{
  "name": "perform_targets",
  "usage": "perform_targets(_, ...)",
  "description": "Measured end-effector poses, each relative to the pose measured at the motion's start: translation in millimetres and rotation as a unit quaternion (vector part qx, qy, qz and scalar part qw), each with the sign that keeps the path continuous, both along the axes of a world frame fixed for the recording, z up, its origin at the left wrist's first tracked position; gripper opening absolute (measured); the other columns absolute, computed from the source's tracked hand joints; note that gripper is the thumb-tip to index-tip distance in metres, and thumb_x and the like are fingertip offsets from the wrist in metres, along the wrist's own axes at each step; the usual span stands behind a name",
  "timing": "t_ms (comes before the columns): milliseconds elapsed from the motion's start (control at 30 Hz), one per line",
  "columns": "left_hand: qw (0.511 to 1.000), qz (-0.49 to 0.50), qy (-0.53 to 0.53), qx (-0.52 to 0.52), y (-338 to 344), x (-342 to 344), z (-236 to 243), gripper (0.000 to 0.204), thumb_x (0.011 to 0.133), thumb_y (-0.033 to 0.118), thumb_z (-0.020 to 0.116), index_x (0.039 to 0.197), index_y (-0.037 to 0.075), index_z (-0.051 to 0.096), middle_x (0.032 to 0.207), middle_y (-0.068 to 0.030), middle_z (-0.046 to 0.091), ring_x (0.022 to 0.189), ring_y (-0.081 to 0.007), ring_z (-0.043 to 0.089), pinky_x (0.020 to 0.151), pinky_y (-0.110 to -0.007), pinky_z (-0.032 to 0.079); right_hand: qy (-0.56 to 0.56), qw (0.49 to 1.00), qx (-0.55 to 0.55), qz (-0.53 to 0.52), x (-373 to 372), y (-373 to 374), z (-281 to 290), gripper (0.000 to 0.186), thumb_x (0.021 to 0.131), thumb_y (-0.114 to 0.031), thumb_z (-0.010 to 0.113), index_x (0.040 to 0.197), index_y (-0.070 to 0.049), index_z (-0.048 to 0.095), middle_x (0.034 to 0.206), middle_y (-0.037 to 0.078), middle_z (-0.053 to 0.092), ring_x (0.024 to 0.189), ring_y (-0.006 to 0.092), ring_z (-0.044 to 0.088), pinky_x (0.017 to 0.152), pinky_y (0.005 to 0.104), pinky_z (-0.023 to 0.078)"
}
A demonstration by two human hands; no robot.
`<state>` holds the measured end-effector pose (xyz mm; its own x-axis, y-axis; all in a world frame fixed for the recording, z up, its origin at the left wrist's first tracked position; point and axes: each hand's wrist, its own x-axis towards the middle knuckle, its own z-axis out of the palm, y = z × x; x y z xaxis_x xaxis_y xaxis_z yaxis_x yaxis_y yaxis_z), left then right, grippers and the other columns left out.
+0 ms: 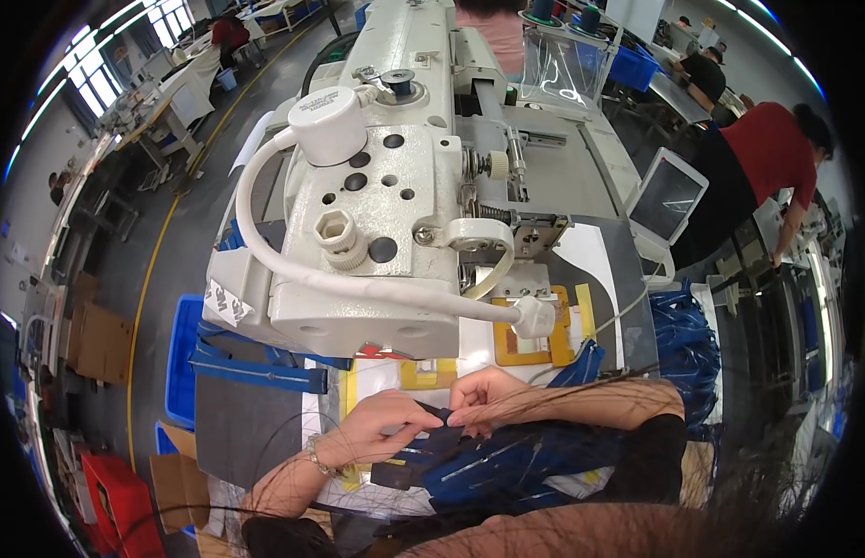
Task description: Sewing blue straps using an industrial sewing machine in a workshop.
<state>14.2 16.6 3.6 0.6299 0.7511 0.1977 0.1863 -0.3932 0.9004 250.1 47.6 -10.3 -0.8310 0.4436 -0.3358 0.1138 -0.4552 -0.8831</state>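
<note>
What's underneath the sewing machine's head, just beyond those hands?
Beyond the left hand and right hand, a yellow frame and an unidentifiable red patch show at the front edge of the white machine head. Whatever lies deeper underneath is covered by it.

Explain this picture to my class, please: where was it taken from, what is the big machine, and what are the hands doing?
There is one picture, from a wide fisheye camera worn on a person's head, looking down, so straight edges bend. No robot here: the left hand and right hand are the wearer's own, bare. Both pinch a small dark piece, probably fabric, between their fingertips. Ahead stands a large white machine, which looks like an industrial sewing machine. Blue pieces lie close to the wearer, and a blue strip lies on the dark grey surface at left. An orange frame sits beyond the right hand.
</note>
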Motion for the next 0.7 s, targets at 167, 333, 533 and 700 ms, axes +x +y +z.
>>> perform_targets(167, 0.997, -0.054, -0.024, 0.04, 3.5, 2.6, -6.7, 0.02, 0.07, 0.003, 0.071, 0.089, 0.009, 0.069, 0.082, -0.0025, 0.063, 0.076, -0.0196, 0.058, 0.068, -0.031, 0.045, 0.004, 1.0, 0.019, -0.01, -1.7, -1.7, 0.1, 0.019, 0.087, -0.019, 0.061, 0.078, -0.004, 0.053, 0.059, 0.001, 0.055, 0.047, 0.005, 0.05, 0.041, 0.0185, 0.037)
perform_targets(333, 0.999, -0.024, -0.005, 0.027, -0.2, 2.9, -14.0, 0.02, 0.067, 0.008, 0.074, 0.086, 0.009, 0.069, 0.081, -0.0026, 0.063, 0.072, -0.0184, 0.058, 0.067, -0.029, 0.045, 0.021, 0.999, 0.005, -0.026, -2.6, -2.4, -3.2, 0.018, 0.088, -0.018, 0.06, 0.08, -0.004, 0.052, 0.058, 0.0, 0.053, 0.047, 0.0044, 0.048, 0.041, 0.0185, 0.036)
perform_targets(533, 0.979, 0.085, -0.086, -0.163, -5.7, 12.0, -16.3, 0.015, 0.069, 0.006, 0.074, 0.081, 0.005, 0.066, 0.08, -0.0047, 0.063, 0.067, -0.0128, 0.057, 0.059, -0.023, 0.045, 0.051, 0.994, 0.039, -0.088, -5.4, -5.0, -10.6, 0.013, 0.089, -0.015, 0.057, 0.085, -0.003, 0.052, 0.066, 0.002, 0.056, 0.054, 0.0052, 0.051, 0.047, 0.0191, 0.04)
perform_targets(700, 0.986, 0.138, -0.035, -0.087, -6.2, 16.4, -8.7, 0.014, 0.07, 0.007, 0.075, 0.078, 0.002, 0.064, 0.078, -0.0046, 0.062, 0.062, -0.0091, 0.056, 0.054, -0.02, 0.045, 0.012, 0.991, 0.091, -0.102, -6.4, -5.3, -14.0, 0.013, 0.091, -0.014, 0.054, 0.09, 0.0, 0.052, 0.072, 0.004, 0.06, 0.063, 0.0083, 0.058, 0.059, 0.0207, 0.048)
